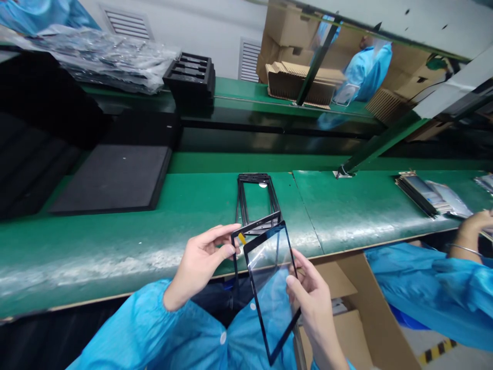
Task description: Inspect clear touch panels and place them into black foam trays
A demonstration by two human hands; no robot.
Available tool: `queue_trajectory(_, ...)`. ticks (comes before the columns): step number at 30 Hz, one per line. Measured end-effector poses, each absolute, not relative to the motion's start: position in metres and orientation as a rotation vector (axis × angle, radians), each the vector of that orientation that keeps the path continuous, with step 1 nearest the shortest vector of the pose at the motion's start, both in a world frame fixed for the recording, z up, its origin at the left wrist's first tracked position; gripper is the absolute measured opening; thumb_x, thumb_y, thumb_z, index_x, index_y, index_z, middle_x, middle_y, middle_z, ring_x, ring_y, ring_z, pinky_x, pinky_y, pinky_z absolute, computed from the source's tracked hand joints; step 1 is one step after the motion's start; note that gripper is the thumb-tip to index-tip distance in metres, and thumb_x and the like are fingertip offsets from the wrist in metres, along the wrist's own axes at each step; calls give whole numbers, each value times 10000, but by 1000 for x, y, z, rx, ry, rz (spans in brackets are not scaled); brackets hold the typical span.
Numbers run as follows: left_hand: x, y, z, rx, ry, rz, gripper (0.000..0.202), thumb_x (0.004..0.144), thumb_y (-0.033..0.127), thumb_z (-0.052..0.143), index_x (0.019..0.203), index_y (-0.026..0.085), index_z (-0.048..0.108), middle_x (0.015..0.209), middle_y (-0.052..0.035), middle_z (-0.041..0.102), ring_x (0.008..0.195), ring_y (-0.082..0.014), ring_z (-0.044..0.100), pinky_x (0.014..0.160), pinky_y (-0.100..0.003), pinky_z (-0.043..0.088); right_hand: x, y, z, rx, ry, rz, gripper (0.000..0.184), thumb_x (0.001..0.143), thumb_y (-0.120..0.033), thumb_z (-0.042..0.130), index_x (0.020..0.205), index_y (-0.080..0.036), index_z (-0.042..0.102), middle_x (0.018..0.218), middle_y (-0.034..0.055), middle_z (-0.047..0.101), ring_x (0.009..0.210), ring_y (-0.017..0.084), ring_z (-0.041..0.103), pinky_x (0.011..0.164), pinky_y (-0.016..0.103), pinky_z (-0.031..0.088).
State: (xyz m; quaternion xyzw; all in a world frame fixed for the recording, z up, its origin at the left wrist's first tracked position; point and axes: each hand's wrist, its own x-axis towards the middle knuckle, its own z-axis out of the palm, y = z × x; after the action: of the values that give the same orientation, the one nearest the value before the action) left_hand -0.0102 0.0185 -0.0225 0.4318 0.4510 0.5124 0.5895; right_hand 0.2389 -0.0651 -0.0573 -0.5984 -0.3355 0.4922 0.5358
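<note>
My left hand (206,259) pinches the upper left corner of a thin black rectangular frame (235,264), held tilted above the bench's front edge. In front of it, my right hand (311,288) grips the right edge of a clear touch-screen glass panel (271,277) with a black border, thumb on its face. The panel overlaps much of the frame and hides its lower part. A small yellow tab (242,238) shows between the two, near their upper left corners. Just beyond lies a small stack of similar black frames (239,200) on the green bench.
A black foam slab (115,177) and dark stacked foam (34,133) occupy the left. Black trays (192,77) stand on the back shelf. At right are stacked screens (419,192) and a co-worker's blue sleeve (435,288). An open cardboard box (379,308) sits below the bench edge.
</note>
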Motion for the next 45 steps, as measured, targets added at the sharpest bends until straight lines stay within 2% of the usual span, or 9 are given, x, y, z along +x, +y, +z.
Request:
queue_trajectory(7, -11, 17, -24, 1024, 1052, 1201, 348, 780, 240, 884, 1125, 202, 861, 843, -70, 791, 682, -186, 736, 649, -279, 631, 237, -66, -56, -1437, -761, 1185, 609, 784, -447, 908, 1338, -261, 739, 986, 42, 661, 604, 116, 598, 443, 211, 481)
queue_trajectory(13, -9, 16, -24, 1020, 1020, 1246, 328, 793, 181, 872, 1117, 230, 867, 839, -48, 783, 669, -152, 729, 640, -226, 611, 236, -66, -54, -1407, -748, 1197, 567, 777, -422, 924, 1308, -306, 764, 974, 29, 652, 625, 108, 600, 468, 195, 496)
queue_trajectory(18, -7, 16, -22, 1014, 987, 1242, 312, 799, 164, 875, 1097, 254, 874, 851, -45, 788, 699, -153, 747, 675, -220, 619, 236, -66, -53, -1414, -749, 1194, 550, 788, -429, 915, 1306, -320, 765, 957, 21, 648, 582, 89, 577, 443, 183, 476)
queue_trajectory(28, -7, 15, -23, 998, 952, 1247, 319, 816, 175, 872, 1122, 264, 867, 849, -46, 794, 695, -154, 750, 668, -223, 630, 240, -66, -55, -1419, -732, 1202, 592, 780, -438, 921, 1326, -280, 753, 947, 25, 645, 573, 96, 581, 442, 198, 478)
queue_trajectory(33, -6, 16, -24, 981, 979, 1248, 330, 797, 168, 883, 1118, 246, 867, 862, -53, 799, 700, -156, 755, 654, -212, 628, 238, -65, -54, -1421, -750, 1197, 576, 777, -438, 920, 1312, -295, 760, 952, 19, 637, 575, 97, 584, 436, 197, 475)
queue_trajectory(39, -8, 13, -24, 971, 961, 1204, 328, 816, 209, 881, 1142, 242, 859, 865, -62, 803, 712, -167, 752, 676, -244, 649, 238, -66, -58, -1448, -754, 1178, 604, 796, -427, 893, 1353, -263, 725, 1014, 52, 672, 662, 144, 641, 455, 209, 493)
queue_trajectory(41, -8, 12, -25, 958, 959, 1182, 336, 816, 226, 885, 1151, 242, 856, 876, -64, 803, 704, -166, 744, 643, -238, 648, 237, -67, -59, -1465, -789, 1120, 608, 800, -415, 882, 1361, -253, 715, 1105, 84, 685, 779, 184, 691, 508, 218, 530)
queue_trajectory(43, -8, 12, -26, 931, 957, 1150, 355, 818, 249, 890, 1171, 242, 848, 863, -60, 798, 695, -165, 736, 614, -232, 647, 235, -67, -59, -1480, -826, 1045, 583, 804, -393, 873, 1349, -252, 719, 1190, 105, 683, 931, 220, 716, 640, 246, 590)
queue_trajectory(45, -7, 13, -29, 884, 947, 1116, 382, 824, 280, 892, 1200, 243, 835, 858, -59, 794, 698, -167, 736, 605, -235, 651, 230, -68, -59, -1490, -858, 993, 556, 824, -374, 852, 1352, -263, 715, 1196, 104, 678, 977, 222, 714, 736, 276, 609)
